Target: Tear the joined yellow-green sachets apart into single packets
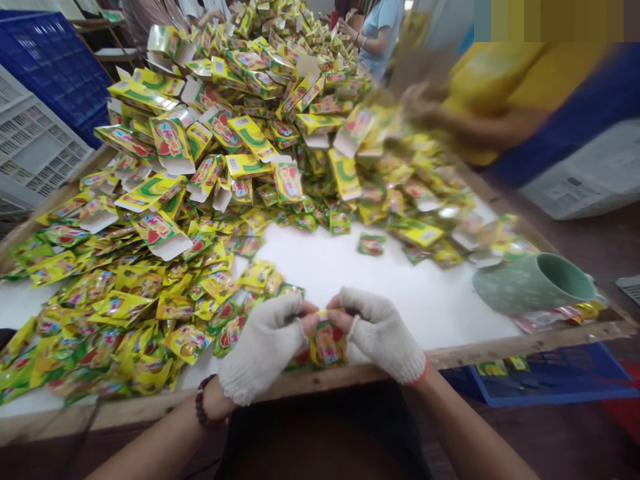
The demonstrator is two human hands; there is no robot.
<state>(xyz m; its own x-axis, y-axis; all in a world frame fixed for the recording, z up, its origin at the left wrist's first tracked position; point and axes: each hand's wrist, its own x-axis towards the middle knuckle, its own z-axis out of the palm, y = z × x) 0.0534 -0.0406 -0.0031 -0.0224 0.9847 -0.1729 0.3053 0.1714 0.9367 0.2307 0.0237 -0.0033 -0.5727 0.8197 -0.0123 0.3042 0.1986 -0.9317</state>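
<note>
A co-worker's hands (419,107) are blurred, print on the sachet (327,345) is unreadable, and the blue crate (53,60) is cropped.

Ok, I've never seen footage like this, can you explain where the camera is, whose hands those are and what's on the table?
This is one picture from a camera worn on a person's head, looking down at their own hands; no machine is involved. The left hand and right hand, in white knit gloves with bare fingertips, pinch one small sachet between them. On the white table lie loose sachets at the left and, farther back, a heap of small printed cartons. A green mug lies on its side at the right. The blurred person in yellow across the table is a co-worker.
</note>
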